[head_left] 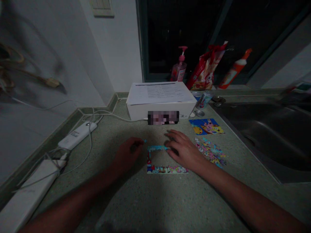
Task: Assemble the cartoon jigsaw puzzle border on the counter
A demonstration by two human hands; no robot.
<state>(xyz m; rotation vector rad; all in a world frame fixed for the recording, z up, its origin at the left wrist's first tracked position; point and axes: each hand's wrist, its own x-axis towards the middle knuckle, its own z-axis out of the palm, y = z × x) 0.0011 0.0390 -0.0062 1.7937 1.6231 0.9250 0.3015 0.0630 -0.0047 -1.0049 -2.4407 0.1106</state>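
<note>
On the speckled green counter lies a partly joined jigsaw puzzle border, its left, bottom and part of its top edge showing. My left hand is just left of the border's upper corner, thumb and fingertips pinched on a small blue puzzle piece. Over the border's top right side rests my right hand, fingers spread and slightly bent, covering part of the border. A heap of loose puzzle pieces lies to the right of that hand. Behind the heap is a blue cartoon picture card.
A white box with a printed sheet stands behind, a phone leaning on its front. Power strips and cables run along the left wall. A can and a metal sink are at right. A pump bottle stands by the window.
</note>
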